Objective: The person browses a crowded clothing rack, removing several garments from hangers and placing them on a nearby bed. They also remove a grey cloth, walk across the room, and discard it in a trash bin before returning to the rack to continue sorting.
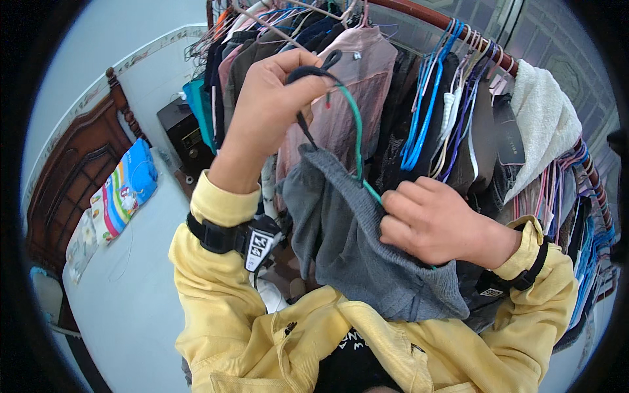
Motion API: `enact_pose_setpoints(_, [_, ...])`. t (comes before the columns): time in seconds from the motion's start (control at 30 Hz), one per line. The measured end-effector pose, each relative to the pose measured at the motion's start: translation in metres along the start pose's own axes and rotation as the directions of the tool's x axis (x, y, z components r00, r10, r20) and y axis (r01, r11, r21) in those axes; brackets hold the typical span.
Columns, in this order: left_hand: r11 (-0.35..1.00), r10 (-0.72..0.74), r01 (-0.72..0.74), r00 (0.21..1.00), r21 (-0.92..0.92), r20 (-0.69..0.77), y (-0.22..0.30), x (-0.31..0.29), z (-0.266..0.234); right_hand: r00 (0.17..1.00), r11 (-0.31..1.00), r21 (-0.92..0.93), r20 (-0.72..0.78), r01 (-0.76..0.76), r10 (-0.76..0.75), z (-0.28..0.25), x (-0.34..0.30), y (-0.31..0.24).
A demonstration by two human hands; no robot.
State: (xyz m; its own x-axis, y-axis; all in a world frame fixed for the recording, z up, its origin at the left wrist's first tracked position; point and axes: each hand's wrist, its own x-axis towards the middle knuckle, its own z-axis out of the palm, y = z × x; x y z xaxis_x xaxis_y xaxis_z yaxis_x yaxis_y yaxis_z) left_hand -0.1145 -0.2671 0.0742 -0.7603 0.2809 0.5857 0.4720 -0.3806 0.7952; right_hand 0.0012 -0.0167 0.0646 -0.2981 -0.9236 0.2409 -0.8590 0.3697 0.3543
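In front of my chest hangs a grey knit garment (347,229) with a ribbed edge; its exact kind does not show. My left hand (272,98), raised above it, pinches a black strap (305,73) that loops over the fingers and runs down to the garment's upper left corner. A thin green hanger (357,131) curves from beside my left fingers down to the ribbed edge. Closed around that edge and the lower end of the green hanger is my right hand (432,219). Part of the hanger is hidden by the cloth and my fingers.
Just beyond my hands, clothes such as a pink shirt (367,72) hang from a dark red rail (419,12). Several blue hangers (426,105) and a white towel (540,108) hang at the right. A bed (124,314) with a wooden headboard (72,157) stands at the left.
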Motion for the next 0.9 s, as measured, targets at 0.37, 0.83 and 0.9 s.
enact_pose_setpoints(0.37, [0.753, 0.091, -0.227, 0.965, 0.618, 0.245, 0.004, -0.094, 0.034, 0.947, 0.955, -0.030, -0.140, -0.295, 0.288, -0.026, 0.011, 0.017])
enact_pose_setpoints(0.83, [0.802, 0.289, -0.467, 0.849, 0.372, 0.442, 0.008, -0.135, 0.067, 0.926, 0.880, -0.319, 0.020, -0.352, 0.378, -0.003, 0.040, 0.056])
enact_pose_setpoints(0.9, [0.751, 0.330, -0.594, 0.715, 0.287, 0.616, 0.008, -0.143, 0.060, 0.929, 0.881, -0.301, -0.067, -0.366, 0.363, -0.009, 0.037, 0.083])
